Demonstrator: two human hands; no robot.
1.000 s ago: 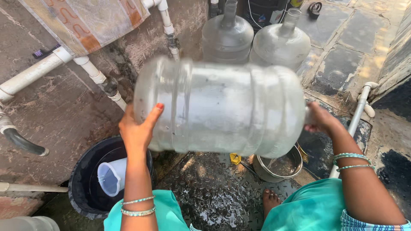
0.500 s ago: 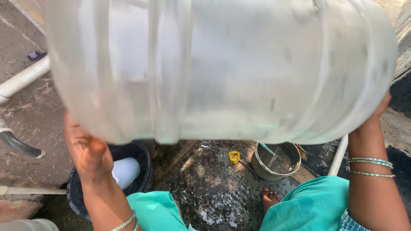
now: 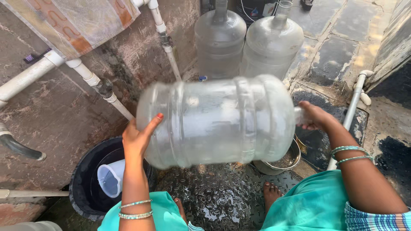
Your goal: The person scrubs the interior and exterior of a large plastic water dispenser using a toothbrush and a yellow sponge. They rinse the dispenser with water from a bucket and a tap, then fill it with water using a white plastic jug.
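Note:
I hold a large clear plastic water jug (image 3: 218, 122) sideways in the air in front of me, its outline blurred. My left hand (image 3: 138, 139) is pressed flat against its base end on the left. My right hand (image 3: 314, 116) grips its neck on the right. Under the jug lie wet dark ground (image 3: 214, 196) and my bare feet (image 3: 272, 194).
Two more big water jugs (image 3: 220, 38) (image 3: 272, 42) stand upright behind. A black bucket (image 3: 83, 188) with a clear measuring jug (image 3: 110, 177) inside sits at lower left. A steel bowl (image 3: 280, 162) lies under the jug's right end. White pipes (image 3: 98, 83) run along the stained wall.
The jug has dropped from right up near the camera to lower and farther out, still sideways. Both hands stayed on its ends and moved with it.

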